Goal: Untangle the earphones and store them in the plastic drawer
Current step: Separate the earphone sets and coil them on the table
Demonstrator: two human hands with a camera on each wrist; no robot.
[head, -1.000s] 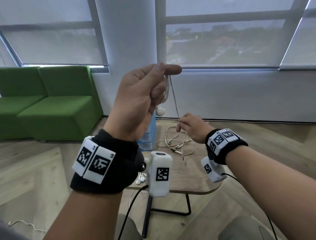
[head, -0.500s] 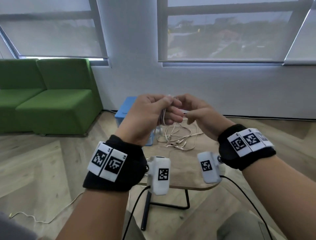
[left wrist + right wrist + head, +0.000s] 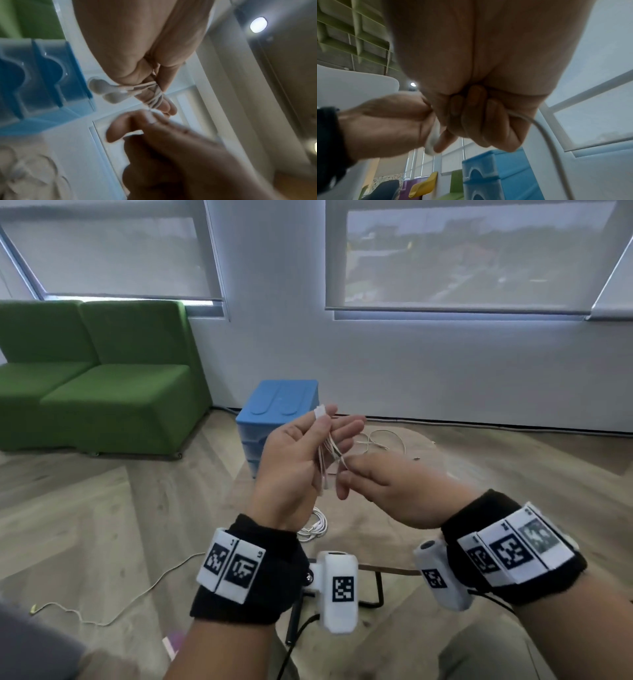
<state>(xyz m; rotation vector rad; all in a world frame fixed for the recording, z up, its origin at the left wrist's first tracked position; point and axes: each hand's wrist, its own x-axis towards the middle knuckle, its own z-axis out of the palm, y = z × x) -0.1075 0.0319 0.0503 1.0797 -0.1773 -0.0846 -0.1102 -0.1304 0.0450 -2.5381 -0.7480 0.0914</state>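
Observation:
My left hand (image 3: 310,450) is held palm up above the round wooden table (image 3: 442,474). White earphones (image 3: 327,455) are wound in loops round its fingers (image 3: 164,106), and the two earbuds (image 3: 107,91) stick out beside them. My right hand (image 3: 356,474) is just right of it, its curled fingers (image 3: 498,121) pinching the loose end of the cable (image 3: 544,129). The blue plastic drawer unit (image 3: 279,409) stands behind the left hand at the table's far left; its drawers look closed.
More tangled white earphones (image 3: 380,440) lie on the table beyond my hands, and another white bundle (image 3: 313,529) near its front edge. A thin cable (image 3: 113,607) trails on the wooden floor at left. A green sofa (image 3: 96,385) stands against the wall.
A second ago my left hand was raised high, with the cable stretched down to my right hand near the table. Both hands have since come together lower, and the cable is wound round my left fingers.

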